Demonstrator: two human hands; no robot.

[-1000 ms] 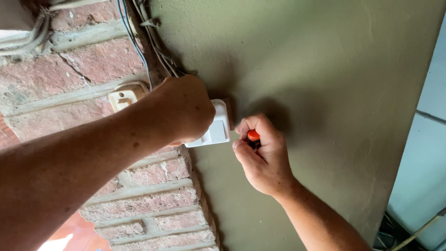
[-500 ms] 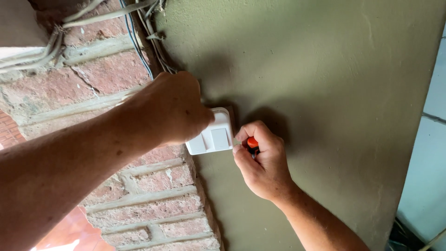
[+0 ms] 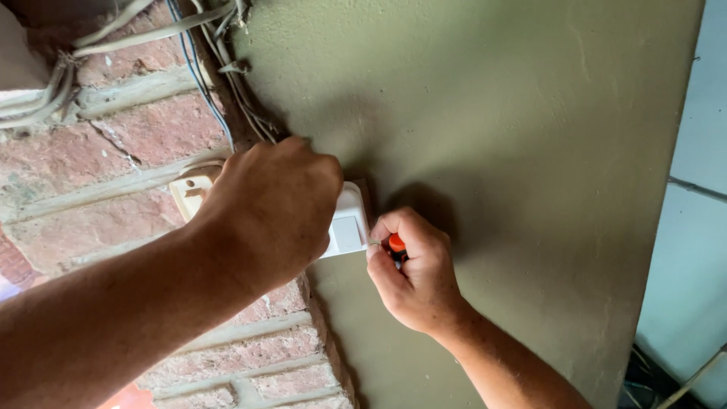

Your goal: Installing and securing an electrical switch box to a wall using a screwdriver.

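A bundle of grey and blue cables (image 3: 204, 83) is seen running down the bare brick wall (image 3: 91, 220) at the far left, above a cream mounting box (image 3: 189, 191) fixed to the brick. A white wall switch (image 3: 347, 227) is being held at the corner where the brick is meeting the olive plastered wall (image 3: 515, 136); it is being covered by the left hand (image 3: 269, 208), fingers curled and pressed together over its body. Just to the right, an orange-handled screwdriver (image 3: 396, 243) is being pinched in the closed fingers of the right hand (image 3: 413, 276), its tip hidden. The switch is judged light, rigid and brittle plastic, best gripped by its edges rather than by the rocker.
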